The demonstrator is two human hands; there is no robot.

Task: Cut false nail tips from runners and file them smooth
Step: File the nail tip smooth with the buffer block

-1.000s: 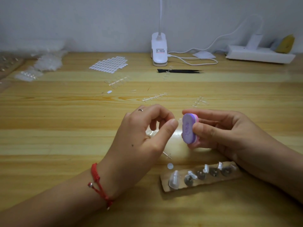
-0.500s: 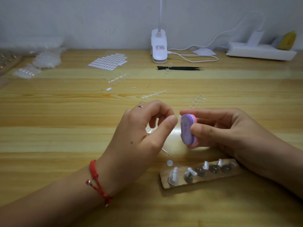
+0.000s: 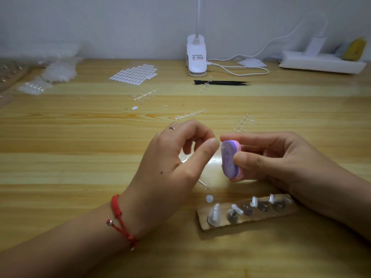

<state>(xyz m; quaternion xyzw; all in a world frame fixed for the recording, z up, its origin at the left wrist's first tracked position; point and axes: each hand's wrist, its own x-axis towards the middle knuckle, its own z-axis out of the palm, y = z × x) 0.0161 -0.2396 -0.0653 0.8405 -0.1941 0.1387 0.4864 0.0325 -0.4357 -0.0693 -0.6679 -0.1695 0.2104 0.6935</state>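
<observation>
Two hands over wooden table (image 3: 60, 157), grey wall (image 3: 100, 23), right hand (image 3: 281, 163) gripping purple buffer block (image 3: 227, 159), left hand (image 3: 170, 167) pinched, contents unclear

Left hand (image 3: 170, 163) presses thumb tip to forefinger, other fingers curled; right hand (image 3: 281, 159) grips a buffer block (image 3: 227, 157) between thumb and fingers.

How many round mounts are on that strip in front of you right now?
5, in a row on the wooden strip: leftmost mount mostly under a large clear tip, then second, third, fourth, fifth by the right forearm, which may hide more.
</observation>
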